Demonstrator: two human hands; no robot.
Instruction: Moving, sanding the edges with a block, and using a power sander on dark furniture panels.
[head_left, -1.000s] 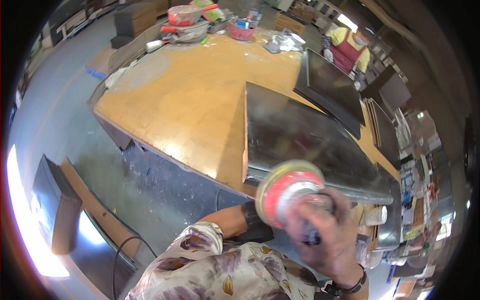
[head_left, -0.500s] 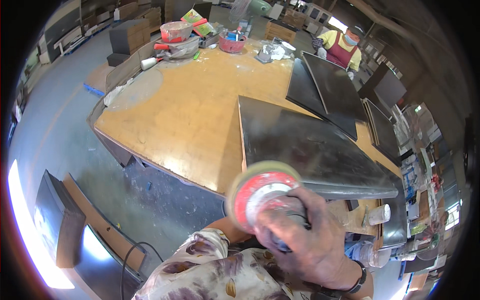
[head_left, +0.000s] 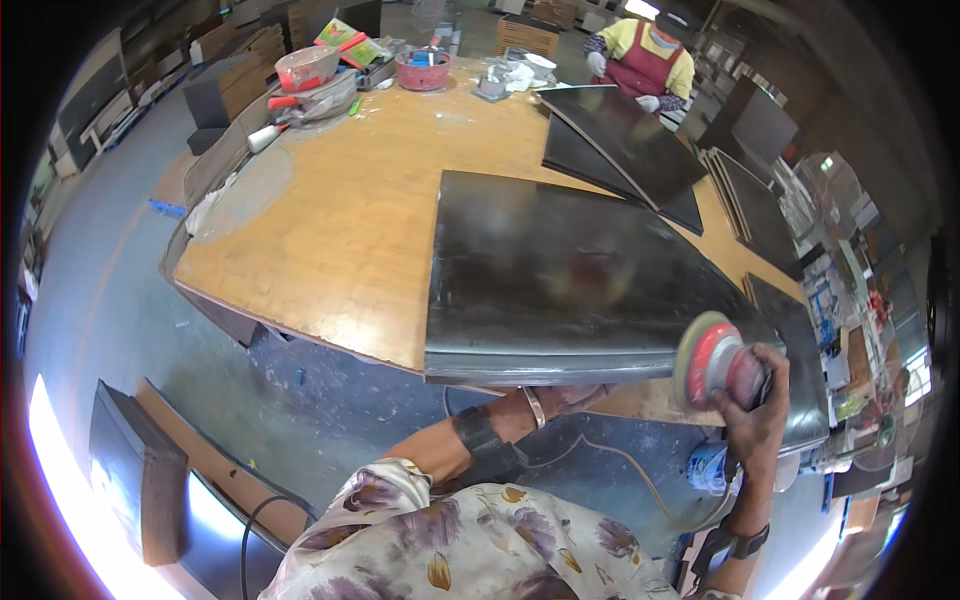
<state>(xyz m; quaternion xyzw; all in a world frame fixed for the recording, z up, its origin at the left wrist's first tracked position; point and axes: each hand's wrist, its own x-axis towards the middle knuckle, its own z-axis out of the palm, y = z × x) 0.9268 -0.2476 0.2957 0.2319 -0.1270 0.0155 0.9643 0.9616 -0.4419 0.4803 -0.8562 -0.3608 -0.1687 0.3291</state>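
Observation:
A glossy black panel [head_left: 540,265] lies flat on the wooden worktable, its thick near edge facing me. My right hand [head_left: 757,400] is closed around an orbital sander [head_left: 722,365] with a red-and-white body and a yellowish round pad. The sander is tilted on its side at the panel's near right corner, pad facing left; whether it touches the panel I cannot tell. My left hand [head_left: 572,398] is at the panel's near edge, around its middle, and the edge hides most of its fingers. A silver bracelet [head_left: 535,407] circles the left wrist.
Beyond the panel, more black panels [head_left: 640,140] overlap on the worktable [head_left: 310,260]. A person [head_left: 645,65] in a red apron stands behind them. Tubs [head_left: 423,70] and cloths are at the far edge. A hose [head_left: 650,480] hangs below; a blue bucket [head_left: 708,468] stands right.
The sander in my right hand has swung right, from before my chest to the panel's right corner. My left hand has come into sight at the near edge. The whole view has shifted.

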